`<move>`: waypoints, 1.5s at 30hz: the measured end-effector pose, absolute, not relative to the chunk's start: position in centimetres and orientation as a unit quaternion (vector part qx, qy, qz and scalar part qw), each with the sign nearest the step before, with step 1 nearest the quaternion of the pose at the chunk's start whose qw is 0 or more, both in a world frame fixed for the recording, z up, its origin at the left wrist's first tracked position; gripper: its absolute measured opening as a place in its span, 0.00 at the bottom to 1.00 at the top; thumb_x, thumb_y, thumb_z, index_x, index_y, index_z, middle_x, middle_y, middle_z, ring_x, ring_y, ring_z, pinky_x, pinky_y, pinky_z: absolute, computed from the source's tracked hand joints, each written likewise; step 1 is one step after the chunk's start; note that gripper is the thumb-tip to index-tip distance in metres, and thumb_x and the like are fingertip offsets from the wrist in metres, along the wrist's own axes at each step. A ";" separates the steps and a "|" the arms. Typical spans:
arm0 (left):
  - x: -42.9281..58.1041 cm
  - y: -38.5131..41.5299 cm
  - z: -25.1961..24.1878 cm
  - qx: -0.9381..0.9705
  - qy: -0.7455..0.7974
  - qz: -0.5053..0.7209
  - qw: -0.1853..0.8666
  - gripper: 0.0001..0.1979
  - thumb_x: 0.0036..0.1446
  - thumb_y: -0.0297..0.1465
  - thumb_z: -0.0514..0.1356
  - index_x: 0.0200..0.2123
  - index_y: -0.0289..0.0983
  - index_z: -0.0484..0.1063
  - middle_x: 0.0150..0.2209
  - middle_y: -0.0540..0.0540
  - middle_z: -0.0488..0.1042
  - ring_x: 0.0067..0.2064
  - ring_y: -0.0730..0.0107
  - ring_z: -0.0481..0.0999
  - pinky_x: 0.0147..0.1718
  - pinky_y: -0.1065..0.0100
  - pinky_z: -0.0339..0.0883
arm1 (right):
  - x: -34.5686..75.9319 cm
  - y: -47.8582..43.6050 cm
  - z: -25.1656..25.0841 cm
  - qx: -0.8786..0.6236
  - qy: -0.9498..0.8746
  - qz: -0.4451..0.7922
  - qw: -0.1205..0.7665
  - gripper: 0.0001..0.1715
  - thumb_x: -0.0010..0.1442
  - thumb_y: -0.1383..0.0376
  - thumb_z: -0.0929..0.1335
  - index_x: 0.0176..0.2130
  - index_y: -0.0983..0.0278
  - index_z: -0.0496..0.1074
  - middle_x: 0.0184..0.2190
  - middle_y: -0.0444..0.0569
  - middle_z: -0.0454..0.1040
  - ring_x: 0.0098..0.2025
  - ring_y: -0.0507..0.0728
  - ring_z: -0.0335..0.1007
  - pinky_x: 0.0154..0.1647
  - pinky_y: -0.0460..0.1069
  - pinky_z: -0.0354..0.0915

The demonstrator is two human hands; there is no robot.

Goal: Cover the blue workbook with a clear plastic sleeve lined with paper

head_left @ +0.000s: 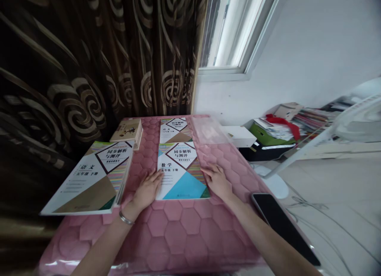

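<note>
A blue-and-white workbook (181, 180) lies flat in the middle of the pink table, its cover facing up. At its left edge rests my left hand (150, 187), fingers stretched out and their tips touching the book. My right hand (218, 181) lies along the opposite edge, fingers also extended, with the fingertips at the cover's side. Behind this book lies a second, brown-and-white workbook (175, 130), its lower edge meeting or tucked under the first; I cannot tell which. Left of my left hand sits a stack of larger-looking workbooks (89, 180) with a brown-and-white cover on top.
A small stack of tan books (126, 131) stands at the back left. A clear plastic sheet (210, 130) lies at the back right of the padded table cover (175, 236). A phone (282, 224) rests along the right edge. Beyond it stand a white fan (312, 149) and floor cables.
</note>
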State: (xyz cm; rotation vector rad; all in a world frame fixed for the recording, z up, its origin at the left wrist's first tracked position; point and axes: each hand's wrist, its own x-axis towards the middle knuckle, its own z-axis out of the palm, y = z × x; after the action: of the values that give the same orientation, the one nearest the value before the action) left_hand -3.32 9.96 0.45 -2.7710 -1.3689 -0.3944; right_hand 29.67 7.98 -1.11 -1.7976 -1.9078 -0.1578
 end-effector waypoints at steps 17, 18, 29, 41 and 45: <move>-1.1 6.6 0.3 -0.949 -0.264 -0.171 0.017 0.16 0.62 0.27 0.55 0.53 0.36 0.70 0.56 0.41 0.72 0.57 0.63 0.72 0.56 0.58 0.68 | 18.5 2.3 -0.2 -0.498 -0.833 -0.015 0.241 0.09 0.61 0.61 0.69 0.40 0.62 0.75 0.44 0.49 0.77 0.46 0.57 0.70 0.48 0.53 0.63; -1.2 6.7 0.3 -0.952 -0.255 -0.169 0.027 0.15 0.62 0.27 0.55 0.52 0.36 0.70 0.56 0.41 0.73 0.56 0.63 0.72 0.56 0.58 0.68 | 18.6 2.4 -0.2 -0.494 -0.835 -0.027 0.239 0.08 0.61 0.60 0.69 0.38 0.62 0.76 0.43 0.49 0.78 0.45 0.57 0.70 0.47 0.53 0.63; -3.4 7.1 0.8 -0.964 -0.225 -0.133 0.053 0.17 0.66 0.26 0.48 0.53 0.39 0.70 0.56 0.45 0.72 0.57 0.69 0.71 0.55 0.63 0.68 | 22.2 1.9 -0.9 -0.477 -0.838 -0.089 0.252 0.05 0.61 0.63 0.70 0.38 0.56 0.78 0.44 0.43 0.79 0.46 0.55 0.71 0.47 0.53 0.63; -6.1 6.8 0.0 -0.955 -0.247 -0.151 0.070 0.15 0.66 0.27 0.49 0.49 0.38 0.73 0.54 0.46 0.74 0.54 0.69 0.73 0.54 0.66 0.69 | 28.9 0.0 -1.5 -0.510 -0.804 -0.107 0.288 0.11 0.63 0.66 0.66 0.38 0.56 0.79 0.44 0.43 0.80 0.46 0.56 0.74 0.49 0.54 0.67; -5.9 6.5 0.6 -0.946 -0.269 -0.175 0.045 0.14 0.66 0.27 0.49 0.41 0.39 0.76 0.51 0.47 0.76 0.53 0.70 0.74 0.54 0.66 0.70 | 29.4 -0.1 -1.7 -0.521 -0.804 -0.090 0.272 0.12 0.63 0.67 0.66 0.40 0.55 0.79 0.45 0.42 0.79 0.50 0.57 0.73 0.50 0.55 0.68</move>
State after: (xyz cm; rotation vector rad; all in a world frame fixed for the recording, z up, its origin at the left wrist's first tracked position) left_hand -5.94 6.47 0.63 -2.8900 -0.8231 -0.5342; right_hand 29.38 -0.14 -1.66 -1.4035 -2.1646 -0.2424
